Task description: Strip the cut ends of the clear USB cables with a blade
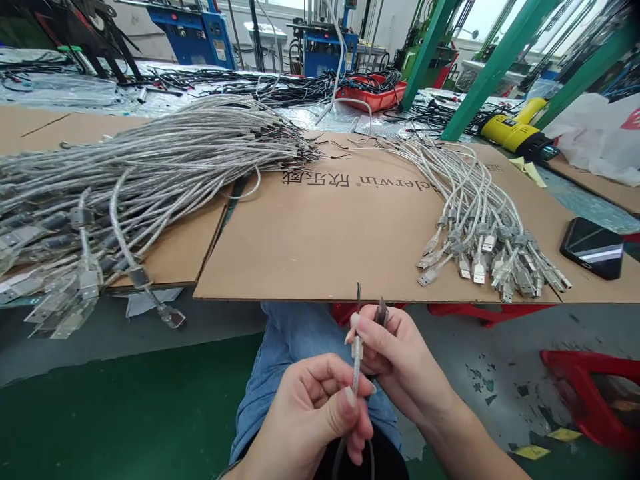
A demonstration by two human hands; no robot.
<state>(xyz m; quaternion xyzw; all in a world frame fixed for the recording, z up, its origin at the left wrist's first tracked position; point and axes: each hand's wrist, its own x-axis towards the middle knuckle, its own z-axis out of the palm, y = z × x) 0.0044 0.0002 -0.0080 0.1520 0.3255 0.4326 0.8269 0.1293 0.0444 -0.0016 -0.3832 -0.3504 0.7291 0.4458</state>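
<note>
Our left hand (pixel 325 407) and right hand (pixel 395 353) pinch the thin silvery-sheathed cable (pixel 357 375), right also a pointed dark tool (pixel 381 313); let's keep it straight.

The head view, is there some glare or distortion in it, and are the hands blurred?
In the head view, pale reflections streak the phone; also in the head view, the upper-right window looks washed out and a green beam slants, perhaps partly lens distortion; there too, left hand, right hand look fairly sharp.

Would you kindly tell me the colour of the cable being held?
The cable is silvery grey, shown in the head view.
</note>
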